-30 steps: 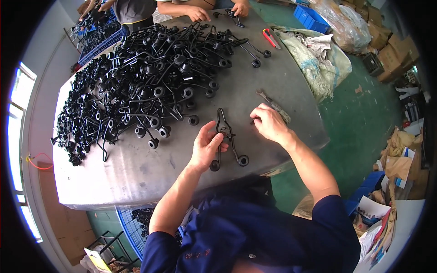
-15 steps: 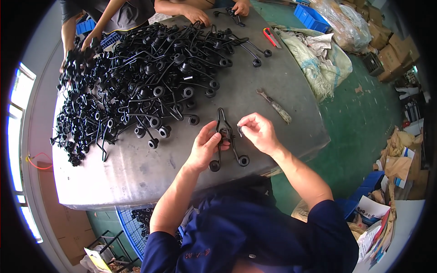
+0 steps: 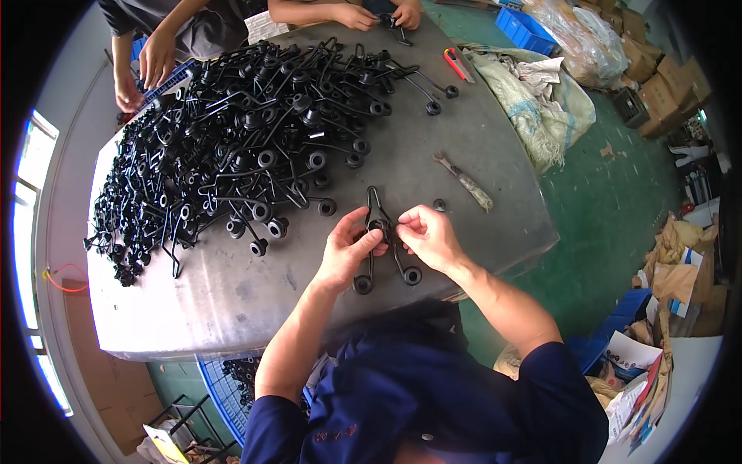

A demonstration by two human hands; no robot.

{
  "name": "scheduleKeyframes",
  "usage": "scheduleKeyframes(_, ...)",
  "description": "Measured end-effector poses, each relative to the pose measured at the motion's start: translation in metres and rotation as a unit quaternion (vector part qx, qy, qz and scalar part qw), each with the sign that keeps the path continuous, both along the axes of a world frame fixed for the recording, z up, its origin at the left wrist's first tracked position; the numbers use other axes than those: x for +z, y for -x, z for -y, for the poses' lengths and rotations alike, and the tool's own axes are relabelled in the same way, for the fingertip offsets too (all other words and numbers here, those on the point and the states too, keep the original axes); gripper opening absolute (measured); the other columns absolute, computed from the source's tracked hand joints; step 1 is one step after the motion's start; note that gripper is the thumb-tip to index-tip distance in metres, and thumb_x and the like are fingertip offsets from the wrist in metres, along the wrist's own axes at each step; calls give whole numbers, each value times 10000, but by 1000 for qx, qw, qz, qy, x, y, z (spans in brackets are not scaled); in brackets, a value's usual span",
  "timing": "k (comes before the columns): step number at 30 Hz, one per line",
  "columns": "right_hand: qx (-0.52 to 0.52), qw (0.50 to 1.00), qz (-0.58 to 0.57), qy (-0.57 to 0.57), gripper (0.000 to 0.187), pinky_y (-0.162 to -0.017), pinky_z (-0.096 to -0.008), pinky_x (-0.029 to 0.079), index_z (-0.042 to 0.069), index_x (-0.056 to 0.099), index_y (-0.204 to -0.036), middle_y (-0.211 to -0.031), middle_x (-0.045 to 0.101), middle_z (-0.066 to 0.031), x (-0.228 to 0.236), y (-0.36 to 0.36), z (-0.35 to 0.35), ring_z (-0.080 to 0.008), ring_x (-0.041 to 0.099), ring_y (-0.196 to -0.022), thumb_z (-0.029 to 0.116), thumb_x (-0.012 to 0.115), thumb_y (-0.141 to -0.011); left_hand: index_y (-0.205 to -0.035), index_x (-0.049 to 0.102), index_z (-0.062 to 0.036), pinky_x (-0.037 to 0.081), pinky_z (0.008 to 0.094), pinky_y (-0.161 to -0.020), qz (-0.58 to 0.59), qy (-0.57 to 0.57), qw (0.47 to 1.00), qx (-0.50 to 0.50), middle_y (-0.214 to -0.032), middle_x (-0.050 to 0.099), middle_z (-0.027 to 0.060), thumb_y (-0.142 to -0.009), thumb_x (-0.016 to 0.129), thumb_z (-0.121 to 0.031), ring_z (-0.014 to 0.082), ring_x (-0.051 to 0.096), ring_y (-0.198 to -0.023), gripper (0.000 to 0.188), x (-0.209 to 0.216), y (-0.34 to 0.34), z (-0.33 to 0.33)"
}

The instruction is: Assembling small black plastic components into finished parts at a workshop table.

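Note:
A black bent-wire bracket [image 3: 373, 203] with round rubber bushings at its two near ends stands out against the grey tabletop. Its middle is gripped by my left hand [image 3: 344, 251], thumb across the front. My right hand [image 3: 431, 240] is pinched closed at the bracket's right side, fingertips touching or very close to it. Whatever lies between those fingertips is too small or hidden to name. Just beyond my right hand, a small round grey piece [image 3: 439, 205] rests on the table.
A large tangled heap of black wire brackets [image 3: 255, 131] covers the table's left and far side. A wrench with a wrapped handle [image 3: 466, 184] and a red utility knife [image 3: 458, 65] lie to the right. Across the table, co-workers' hands [image 3: 158, 58] work; one pair holds a bracket [image 3: 394, 27].
My right hand has moved left, to the bracket's side, with the small piece formerly between its fingertips no longer distinct. The small round grey piece now shows on the table. Co-workers' hands have shifted.

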State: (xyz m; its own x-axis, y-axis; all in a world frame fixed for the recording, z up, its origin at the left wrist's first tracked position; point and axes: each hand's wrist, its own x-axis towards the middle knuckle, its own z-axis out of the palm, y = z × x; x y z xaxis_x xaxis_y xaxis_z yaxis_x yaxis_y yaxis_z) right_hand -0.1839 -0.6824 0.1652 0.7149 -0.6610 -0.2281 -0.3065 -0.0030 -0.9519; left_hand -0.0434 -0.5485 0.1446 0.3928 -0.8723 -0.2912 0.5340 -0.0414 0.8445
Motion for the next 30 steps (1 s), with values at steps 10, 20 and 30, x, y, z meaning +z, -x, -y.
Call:
scheduleKeyframes(10,20,971,83,223,182,-655,-300,544,-8,615,-1038,-866,688,-159,10,6,-26,-218,682,-730,8,638,-859,-1283,474,88,508,278,-670,134,-104,985,19,-886,663,128,-781,789,-56,153,617,-744,610,20,4,12)
scheduleKeyframes(20,-51,905,-63,418,228,-683,-375,543,31,637,-1017,-904,668,-139,4,24,36,-295,673,-778,147,704,-832,-1095,615,35,487,227,-628,175,-86,979,56,-790,650,37,-735,831,-120,81,589,-707,447,10,10,14)
scheduleKeyframes(30,-2,877,-102,469,198,-736,-403,533,47,662,-954,-934,634,-128,-20,29,58,-315,644,-836,139,722,-789,-1149,598,15,514,246,-654,168,-83,981,54,-870,627,33,-785,798,-133,92,578,-734,441,12,11,3)
